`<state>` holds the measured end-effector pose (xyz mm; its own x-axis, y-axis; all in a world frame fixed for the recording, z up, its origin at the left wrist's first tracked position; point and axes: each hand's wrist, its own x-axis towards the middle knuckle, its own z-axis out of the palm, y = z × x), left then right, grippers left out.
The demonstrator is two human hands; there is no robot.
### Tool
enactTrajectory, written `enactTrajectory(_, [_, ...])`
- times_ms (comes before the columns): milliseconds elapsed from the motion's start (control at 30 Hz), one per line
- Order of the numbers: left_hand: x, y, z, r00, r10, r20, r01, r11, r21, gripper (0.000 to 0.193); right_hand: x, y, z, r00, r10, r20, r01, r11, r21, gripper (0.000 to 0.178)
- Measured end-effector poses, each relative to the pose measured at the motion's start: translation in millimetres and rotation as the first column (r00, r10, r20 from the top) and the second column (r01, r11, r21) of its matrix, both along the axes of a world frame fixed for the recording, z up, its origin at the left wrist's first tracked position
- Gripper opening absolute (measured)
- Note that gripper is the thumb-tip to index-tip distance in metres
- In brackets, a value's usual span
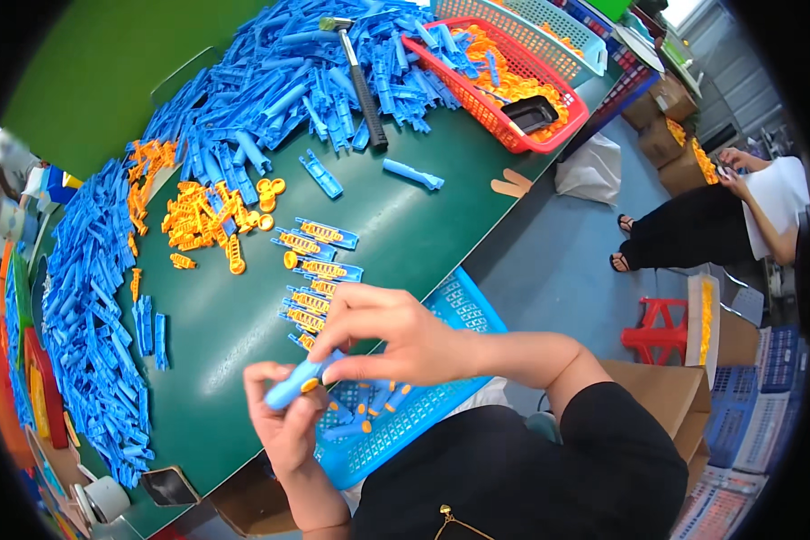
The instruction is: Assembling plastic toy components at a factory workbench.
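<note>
Both my hands grip one blue plastic piece [288, 389] with a small orange disc [309, 385] on its side. My left hand [283, 427] is closed round its lower end, and my right hand [391, 337] pinches the upper end. Just beyond them on the green table [216, 333], several open blue half-shells with orange inserts [315, 270] lie in a row, partly hidden by my right hand. Under my wrists a light-blue basket [463, 301] holds several blue pieces with orange ends [382, 399].
Heaps of blue half-shells [270, 76] curve along the far and left sides. An orange parts pile [198, 216], a hammer [360, 85] and a red basket [477, 99] of orange parts lie beyond. A phone [169, 487] rests lower left. Another person [720, 220] stands right, near a red stool [657, 331].
</note>
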<state>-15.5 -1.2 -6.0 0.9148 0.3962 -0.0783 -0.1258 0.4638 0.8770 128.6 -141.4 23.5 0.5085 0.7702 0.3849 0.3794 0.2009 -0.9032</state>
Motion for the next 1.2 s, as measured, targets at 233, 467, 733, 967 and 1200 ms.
enactTrajectory(233, [12, 10, -9, 0.916, 0.315, 0.247, -0.399, 0.764, 0.507, 0.029, 93, 45, -15, 0.963, -0.162, 0.215, 0.215, 0.943, -0.254, 0.013])
enactTrajectory(467, [11, 3, -16, 0.923, 0.328, 0.202, -0.386, 0.789, 0.479, 0.024, 156, 86, -58, 0.68, -0.16, 0.715, 0.436, 0.873, -0.219, 0.014])
enactTrajectory(733, [4, 9, -16, 0.928, 0.354, 0.12, -0.359, 0.756, 0.547, 0.027, 125, 32, -34, 0.946, -0.258, 0.198, 0.317, 0.867, -0.385, 0.013])
enactTrajectory(967, [16, -16, -3, 0.991, -0.008, 0.133, -0.086, 0.719, 0.689, 0.026, 97, -46, -41, 0.828, -0.307, 0.468, 0.511, 0.756, -0.408, 0.012])
enactTrajectory(1200, [23, -36, -3, 0.994, -0.037, 0.101, -0.057, 0.617, 0.785, 0.027, 84, -50, -60, 0.753, -0.409, 0.515, 0.577, 0.786, -0.219, 0.018])
